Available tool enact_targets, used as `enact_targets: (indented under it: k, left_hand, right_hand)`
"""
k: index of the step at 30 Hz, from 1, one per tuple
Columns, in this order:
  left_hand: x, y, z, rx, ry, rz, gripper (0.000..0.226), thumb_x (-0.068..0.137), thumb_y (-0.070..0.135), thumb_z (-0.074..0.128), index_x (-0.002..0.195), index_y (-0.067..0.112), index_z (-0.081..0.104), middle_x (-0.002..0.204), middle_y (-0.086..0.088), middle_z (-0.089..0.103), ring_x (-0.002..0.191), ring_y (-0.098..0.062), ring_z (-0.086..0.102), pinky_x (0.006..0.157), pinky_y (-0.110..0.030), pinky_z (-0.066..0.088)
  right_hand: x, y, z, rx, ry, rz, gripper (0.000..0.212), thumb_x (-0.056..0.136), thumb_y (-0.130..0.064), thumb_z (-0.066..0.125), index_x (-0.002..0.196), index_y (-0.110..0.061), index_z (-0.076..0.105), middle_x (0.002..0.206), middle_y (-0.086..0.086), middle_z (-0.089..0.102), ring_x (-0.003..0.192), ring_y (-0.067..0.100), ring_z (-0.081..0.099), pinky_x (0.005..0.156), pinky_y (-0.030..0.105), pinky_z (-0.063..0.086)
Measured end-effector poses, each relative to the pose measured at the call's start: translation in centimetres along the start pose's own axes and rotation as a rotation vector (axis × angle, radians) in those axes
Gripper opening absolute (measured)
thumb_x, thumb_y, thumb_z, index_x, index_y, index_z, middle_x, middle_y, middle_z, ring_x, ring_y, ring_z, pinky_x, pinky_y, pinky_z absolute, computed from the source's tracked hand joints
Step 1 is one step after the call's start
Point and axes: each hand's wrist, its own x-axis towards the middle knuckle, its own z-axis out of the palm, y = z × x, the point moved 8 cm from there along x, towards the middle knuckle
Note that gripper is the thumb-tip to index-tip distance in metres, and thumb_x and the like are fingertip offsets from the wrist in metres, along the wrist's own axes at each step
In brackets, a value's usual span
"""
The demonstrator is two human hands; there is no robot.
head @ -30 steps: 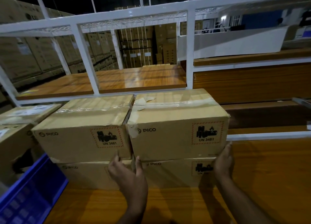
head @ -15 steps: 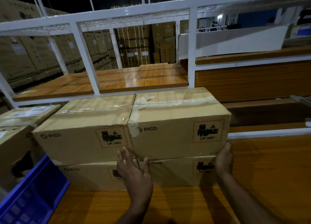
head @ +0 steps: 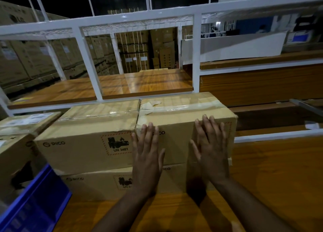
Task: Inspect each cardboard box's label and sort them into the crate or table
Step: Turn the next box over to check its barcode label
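Cardboard, plain brown, sealed with clear tape along top seam. Top right box (head: 176, 127) stacked on lower box (head: 174, 181) at frame centre, flush against left neighbour (head: 83, 144), all on wooden surface (head: 272, 179). Blue crate (head: 35, 205) at lower left of frame.

Left hand (head: 147, 160) and right hand (head: 210, 148) both flat on front face, fingers spread and pointing up, palms apart; nothing gripped. Right hand covers hazard label; matching UN 3481 mark readable on neighbour.

Handling, judged: rigid shell, dry faces offering fair friction, tape strip slicker. Weight moderate, probably; battery marking calls for no dropping or crushing. Best hold: 2 short ends, or under bottom front edge.

Long axis runs left to right across frame; printed face toward camera, taped top up.
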Motion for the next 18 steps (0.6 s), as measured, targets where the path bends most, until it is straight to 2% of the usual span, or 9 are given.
enact_targets:
  k: [6,11,16,18]
  left_hand:
    - [-0.1,-1.2,0.6,0.069,-0.038,0.063,0.080,0.096,0.029,0.067,0.158,0.008,0.021,0.167,-0.013,0.013,0.155,-0.030,0.011,0.120,-0.061,0.020]
    - [-0.1,-1.3,0.1,0.041,-0.109,0.069,0.084,0.095,0.028,0.064,0.160,0.011,0.013,0.168,-0.010,0.003,0.155,-0.028,0.003,0.122,-0.057,0.019]
    - [-0.6,-2.3,-0.7,-0.002,-0.180,0.147,0.078,0.096,0.031,0.060,0.159,0.012,0.019,0.169,-0.008,0.002,0.156,-0.025,0.002,0.122,-0.054,0.021]
    - [-0.9,-2.8,-1.0,-0.010,-0.202,0.170,0.075,0.097,0.032,0.057,0.159,0.013,0.019,0.169,-0.008,0.002,0.156,-0.023,0.000,0.123,-0.052,0.018]
  right_hand:
    - [-0.2,0.4,0.9,-0.091,-0.003,-0.028,0.070,0.096,-0.039,0.049,0.155,-0.017,0.019,0.161,0.011,0.019,0.150,0.029,0.012,0.119,0.055,0.014]
    - [-0.2,-0.1,0.3,-0.103,-0.019,-0.021,0.071,0.096,-0.034,0.055,0.155,-0.014,0.022,0.161,0.013,0.019,0.151,0.029,0.010,0.120,0.053,0.012]
    - [-0.2,-1.5,-0.6,-0.079,-0.062,0.088,0.083,0.085,-0.027,0.069,0.153,-0.010,0.025,0.160,0.015,0.020,0.151,0.029,0.008,0.119,0.054,0.015]
    - [-0.3,-2.3,-0.9,-0.080,-0.082,0.136,0.087,0.082,-0.024,0.071,0.153,-0.008,0.023,0.161,0.016,0.017,0.151,0.030,0.005,0.120,0.052,0.014]
